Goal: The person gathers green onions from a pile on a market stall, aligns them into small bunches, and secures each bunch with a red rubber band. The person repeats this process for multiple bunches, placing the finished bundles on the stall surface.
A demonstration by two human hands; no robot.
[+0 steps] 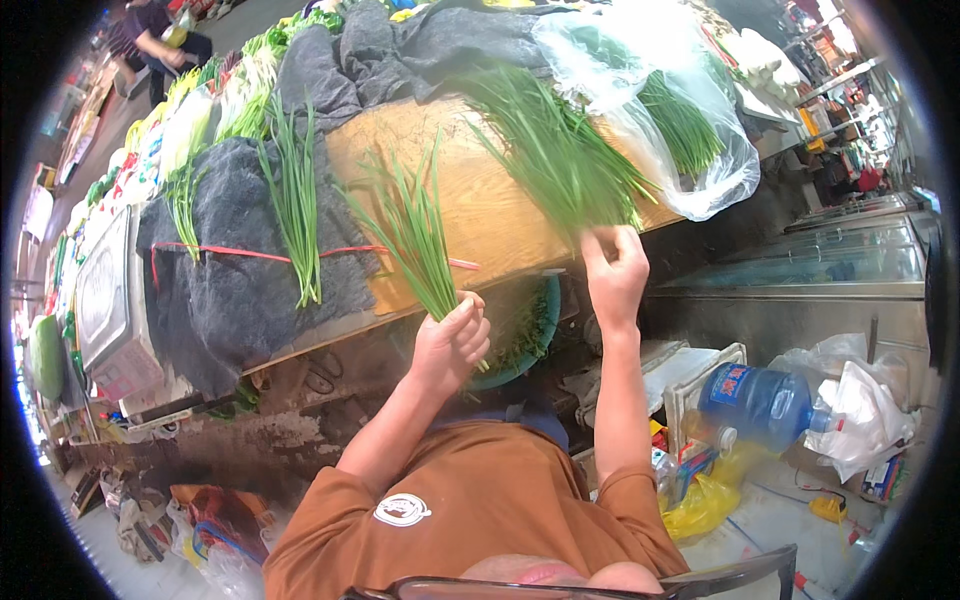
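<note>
My left hand (452, 339) grips the lower ends of a small bunch of garlic chives (412, 244), whose leaves fan up and to the left over the tabletop. Thumb and fingers of my right hand (619, 262) are pinched together at the near ends of blurred chives, at the edge of a large loose pile (551, 154). A red tie strip (352, 250) runs across the table beneath the held bunch. One separate bundle of chives (294, 206) lies over that strip on a dark grey cloth (217, 300), and a smaller bundle (183, 210) lies further left.
A clear plastic bag (720, 180) covers more chives (679, 124) on the wooden tabletop (495, 214). Below the table edge stands a teal basin (551, 322) with green scraps. A large blue water bottle (757, 396) lies at right. Another person (157, 45) is at far left.
</note>
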